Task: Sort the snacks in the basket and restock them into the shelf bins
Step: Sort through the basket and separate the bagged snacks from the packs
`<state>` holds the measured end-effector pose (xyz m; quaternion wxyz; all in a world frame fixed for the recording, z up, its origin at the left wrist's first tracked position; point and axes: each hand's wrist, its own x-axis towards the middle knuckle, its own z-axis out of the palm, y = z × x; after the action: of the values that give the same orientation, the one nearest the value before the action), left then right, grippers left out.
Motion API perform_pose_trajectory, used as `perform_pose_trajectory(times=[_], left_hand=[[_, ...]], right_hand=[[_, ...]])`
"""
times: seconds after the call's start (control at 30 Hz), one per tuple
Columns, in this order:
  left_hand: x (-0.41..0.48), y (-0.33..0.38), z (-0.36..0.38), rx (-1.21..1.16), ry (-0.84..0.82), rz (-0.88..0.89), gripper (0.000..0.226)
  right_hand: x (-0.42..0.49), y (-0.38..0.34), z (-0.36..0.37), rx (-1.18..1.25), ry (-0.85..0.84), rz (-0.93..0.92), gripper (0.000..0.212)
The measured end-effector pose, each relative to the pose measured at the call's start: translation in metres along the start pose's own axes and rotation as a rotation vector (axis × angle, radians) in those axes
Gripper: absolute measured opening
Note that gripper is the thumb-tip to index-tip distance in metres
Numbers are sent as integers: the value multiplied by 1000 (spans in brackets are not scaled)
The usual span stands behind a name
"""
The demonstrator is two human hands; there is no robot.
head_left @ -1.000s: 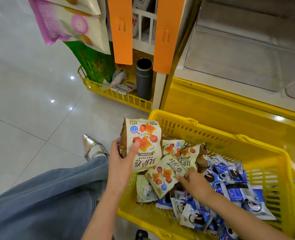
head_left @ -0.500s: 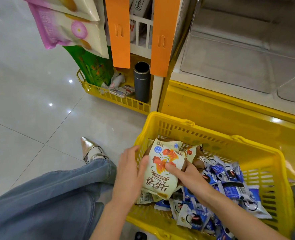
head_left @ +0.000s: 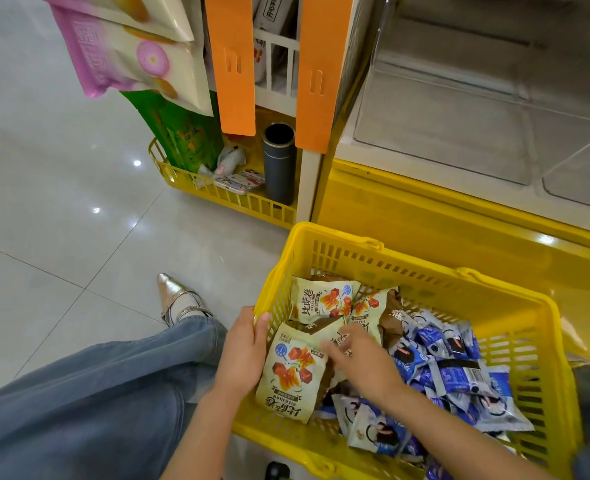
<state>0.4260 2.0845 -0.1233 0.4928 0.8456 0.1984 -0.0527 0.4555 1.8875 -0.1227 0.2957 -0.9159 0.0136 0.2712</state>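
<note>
Gathering cream packets (head_left: 291, 379): my left hand (head_left: 243, 351) grips one, tilted, against the basket (head_left: 425, 268) wall at 9 o'clock. My right hand (head_left: 362, 365) has fingers on the next cream ones toward 11; I cannot tell whether it grasps. Blue packets (head_left: 459, 372) are heaped at 4 o'clock. Note: add each packet flat to the held one, edges squared, leaving blue behind. Shelf bins (head_left: 442, 126) are at 1 o'clock.

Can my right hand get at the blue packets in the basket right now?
Probably yes: the blue packets lie uncovered on top, just beside the right hand, and the basket is open above.
</note>
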Motion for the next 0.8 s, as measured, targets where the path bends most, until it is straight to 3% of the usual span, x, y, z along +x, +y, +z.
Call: perform_pose_trajectory(times=[0.1,0.13,0.27,0.37,0.43,0.6,0.67,0.7,0.8], left_hand=[[0,0,1,-13,12,-4,20],[1,-1,1,-14,13,-3,21],[1,-1,2,-7,16,4,19],[-1,1,1,0,23,-2,19],[-2,1,1,-5,26,-7,19],[-2,5,-1,-59,8,-33,20],[-5,7,-1,-10,57,-35,25],[-7,10,-1,68,130,-23,29],[-13,26,1,241,360,104,29]], right_hand=[[14,18,-33,11,358,3,57],[21,25,-42,-26,406,42,62],[43,38,-47,157,242,274,76],[57,43,-40,189,118,330,59],[63,45,-42,153,99,365,35],[62,48,-59,154,160,371,31],[51,48,-67,161,198,313,17],[44,47,-72,171,221,267,18],[28,46,-90,144,275,177,50]])
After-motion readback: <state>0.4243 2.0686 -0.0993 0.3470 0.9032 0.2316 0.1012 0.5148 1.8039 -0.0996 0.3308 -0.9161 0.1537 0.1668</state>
